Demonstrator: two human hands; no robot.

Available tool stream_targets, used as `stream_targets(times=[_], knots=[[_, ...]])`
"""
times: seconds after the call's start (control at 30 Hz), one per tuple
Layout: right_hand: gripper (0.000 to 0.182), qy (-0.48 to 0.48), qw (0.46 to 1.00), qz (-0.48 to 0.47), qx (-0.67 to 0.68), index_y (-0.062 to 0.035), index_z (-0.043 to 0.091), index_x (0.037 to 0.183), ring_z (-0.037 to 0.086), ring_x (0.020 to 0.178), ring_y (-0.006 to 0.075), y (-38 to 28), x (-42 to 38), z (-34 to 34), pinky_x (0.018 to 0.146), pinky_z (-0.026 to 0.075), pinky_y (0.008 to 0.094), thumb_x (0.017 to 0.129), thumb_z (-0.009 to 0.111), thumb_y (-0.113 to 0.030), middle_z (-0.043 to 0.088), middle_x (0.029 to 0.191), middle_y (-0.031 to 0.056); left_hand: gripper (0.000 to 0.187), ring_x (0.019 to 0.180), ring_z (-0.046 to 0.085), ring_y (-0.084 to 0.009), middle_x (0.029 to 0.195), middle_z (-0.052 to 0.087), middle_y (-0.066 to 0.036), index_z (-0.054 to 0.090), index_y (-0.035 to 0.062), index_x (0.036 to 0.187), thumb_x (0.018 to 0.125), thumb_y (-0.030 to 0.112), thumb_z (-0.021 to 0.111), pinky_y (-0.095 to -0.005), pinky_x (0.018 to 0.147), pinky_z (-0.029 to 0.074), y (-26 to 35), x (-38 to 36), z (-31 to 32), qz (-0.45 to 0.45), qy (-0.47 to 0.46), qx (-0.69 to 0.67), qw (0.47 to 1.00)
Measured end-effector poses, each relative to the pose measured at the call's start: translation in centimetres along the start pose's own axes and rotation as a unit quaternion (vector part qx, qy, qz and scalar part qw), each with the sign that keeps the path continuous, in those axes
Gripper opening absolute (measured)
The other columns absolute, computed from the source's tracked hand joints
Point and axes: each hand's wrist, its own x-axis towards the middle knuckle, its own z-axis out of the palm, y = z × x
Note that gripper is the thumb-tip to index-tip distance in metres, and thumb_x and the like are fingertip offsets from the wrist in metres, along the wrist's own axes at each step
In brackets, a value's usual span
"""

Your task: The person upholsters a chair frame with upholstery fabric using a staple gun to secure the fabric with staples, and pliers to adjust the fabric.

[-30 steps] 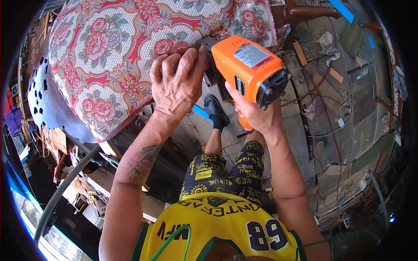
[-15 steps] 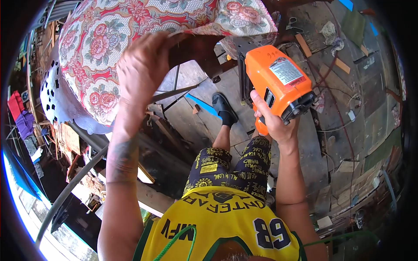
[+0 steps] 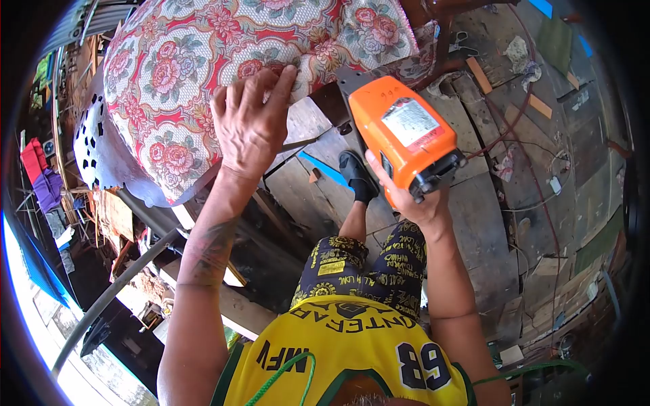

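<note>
My right hand (image 3: 421,203) grips an orange nail gun (image 3: 406,135) by its handle, which the tool's body mostly hides. The dark metal nose (image 3: 352,84) points up and left, close to the edge of a floral fabric (image 3: 169,74). This red, white and grey fabric covers a rounded, padded piece. At the fabric's near edge, my left hand (image 3: 250,125) presses down with bent fingers. Its fingertips bear on the cloth, with part of their contact hidden. Below the floral cloth hangs a pale sheet with black patches (image 3: 101,155).
Worn boards form the floor (image 3: 467,223), with wood scraps (image 3: 479,76), a hose (image 3: 542,210) and scissors (image 3: 460,42) on it. A blue strip (image 3: 326,169) lies by my dark shoe (image 3: 357,174). A grey pipe (image 3: 112,298) curves on the left.
The lifted fabric edge has come down over the padded piece. My left hand has moved right and lower onto it. The nail gun has shifted left and tilted, its nose nearer the fabric.
</note>
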Motion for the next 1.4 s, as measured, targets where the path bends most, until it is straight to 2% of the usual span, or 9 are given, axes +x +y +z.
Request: stream_targets(times=[0.1,0.17,0.37,0.47,0.53,0.63,0.87,1.37,1.4], knots=[[0.051,-0.01,1.0,-0.027,-0.012,-0.0137,0.077,0.124,0.071,0.102,0.0277,-0.1,1.7,1.1,0.095,0.054,0.0437,0.075,0.071,-0.002,0.074,0.112,0.0074,0.054,0.11,0.057,-0.0181,0.121,0.06,0.006,0.068,0.0246,0.136,0.084,0.013,0.071,-0.0426,0.103,0.038,0.4,-1.4,1.3,-0.014,0.006,0.033,0.999],[0.051,0.028,0.992,-0.014,0.12,-0.0132,0.077,0.125,0.071,0.1,0.028,0.1,3.0,2.1,0.094,0.054,0.0437,0.075,0.072,-0.003,0.073,0.111,0.0062,0.055,0.113,0.055,-0.0185,0.124,0.059,0.005,0.067,0.0254,0.138,0.084,0.015,0.071,-0.0436,0.105,0.037,0.4,-1.5,1.5,-0.02,0.0,0.028,0.999],[0.059,0.034,0.98,-0.003,0.194,-0.0165,0.078,0.123,0.069,0.099,0.0245,-0.5,6.4,3.2,0.09,0.055,0.0415,0.067,0.076,0.002,0.072,0.109,0.0041,0.055,0.114,0.052,-0.0185,0.126,0.058,0.005,0.067,0.0218,0.138,0.084,0.017,0.071,-0.0429,0.108,0.035,0.7,-2.0,1.5,-0.027,-0.007,0.027,0.999],[0.047,0.078,0.979,-0.027,0.188,-0.0102,0.077,0.118,0.07,0.084,0.0189,-0.7,7.2,3.4,0.076,0.057,0.0356,0.074,0.078,0.003,0.072,0.102,0.0036,0.054,0.113,0.052,-0.018,0.125,0.057,0.005,0.067,0.0202,0.137,0.083,0.016,0.071,-0.0425,0.109,0.034,0.8,-1.8,1.4,-0.031,-0.004,0.016,0.999],[0.027,0.055,0.927,0.082,0.361,-0.0038,0.074,0.11,0.065,0.065,0.011,-1.2,7.5,3.5,0.059,0.053,0.0276,0.084,0.079,-0.001,0.071,0.089,0.0018,0.053,0.113,0.052,-0.0179,0.125,0.057,0.005,0.068,0.0196,0.137,0.083,0.016,0.071,-0.0423,0.109,0.034,0.7,-1.9,1.4,-0.033,-0.006,0.016,0.999],[0.014,0.072,0.92,0.091,0.374,-0.0015,0.069,0.103,0.059,0.054,0.0062,-1.6,7.9,3.5,0.049,0.047,0.0235,0.092,0.077,-0.006,0.067,0.078,-0.0001,0.053,0.112,0.052,-0.0177,0.125,0.057,0.005,0.068,0.0188,0.135,0.083,0.016,0.07,-0.0419,0.109,0.033,0.7,-2.0,1.6,-0.033,0.002,0.005,0.999],[0.016,0.047,0.933,0.099,0.343,-0.0018,0.068,0.103,0.059,0.055,0.007,-1.5,8.2,3.3,0.05,0.047,0.0244,0.091,0.078,-0.004,0.066,0.075,-0.0006,0.051,0.111,0.052,-0.0172,0.125,0.058,0.006,0.07,0.0184,0.133,0.083,0.016,0.07,-0.0425,0.108,0.033,0.8,-1.8,1.6,-0.033,0.005,0.001,0.999],[0.013,0.007,0.887,0.197,0.418,0.0,0.069,0.104,0.06,0.055,0.0082,-2.1,8.6,2.1,0.05,0.048,0.0245,0.093,0.074,-0.003,0.067,0.078,0.0016,0.05,0.111,0.052,-0.0174,0.124,0.058,0.006,0.071,0.0175,0.13,0.081,0.016,0.07,-0.0421,0.107,0.034,0.6,-1.8,1.5,-0.033,0.005,-0.013,0.999],[0.013,0.005,0.928,0.149,0.342,0.0005,0.069,0.105,0.059,0.055,0.0083,-2.1,9.1,1.5,0.05,0.048,0.0245,0.093,0.074,-0.003,0.067,0.078,0.0017,0.05,0.111,0.051,-0.0173,0.125,0.058,0.006,0.071,0.0177,0.13,0.081,0.016,0.07,-0.0421,0.107,0.034,0.6,-1.8,1.5,-0.032,0.003,-0.013,0.999]])
